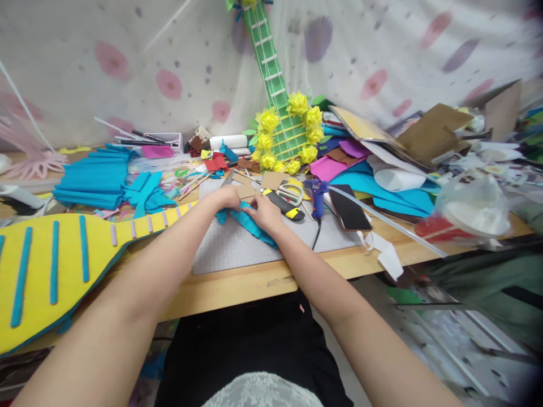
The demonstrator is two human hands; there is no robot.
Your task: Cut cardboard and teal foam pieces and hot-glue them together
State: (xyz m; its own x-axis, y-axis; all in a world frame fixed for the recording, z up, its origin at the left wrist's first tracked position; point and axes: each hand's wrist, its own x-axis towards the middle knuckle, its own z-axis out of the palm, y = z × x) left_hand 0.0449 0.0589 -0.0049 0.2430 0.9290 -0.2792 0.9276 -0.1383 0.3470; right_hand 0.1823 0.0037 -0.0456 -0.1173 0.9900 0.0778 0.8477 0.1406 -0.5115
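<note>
Over the grey cutting mat [220, 249], a strip of blue crepe paper [257, 232] lies creased under my fingers. My left hand [224, 199] is curled over its left end, fingertips partly hidden, and a bit of blue shows beneath them. My right hand [265, 213] pinches the strip near its middle, thumb and fingers close together; the rest trails right toward the mat's front. Cardboard pieces [274, 180] lie just behind my hands. To the right are a black-and-yellow utility knife [285, 206], scissors [292, 193] and a blue glue gun [317, 198].
A yellow cardboard guitar shape [42, 265] fills the left. A green one with yellow paper flowers [267, 121] leans at the back. Blue crepe paper [93, 178] lies left. A phone [350, 208] and a bagged red-and-white cup [462, 212] stand right, near the edge.
</note>
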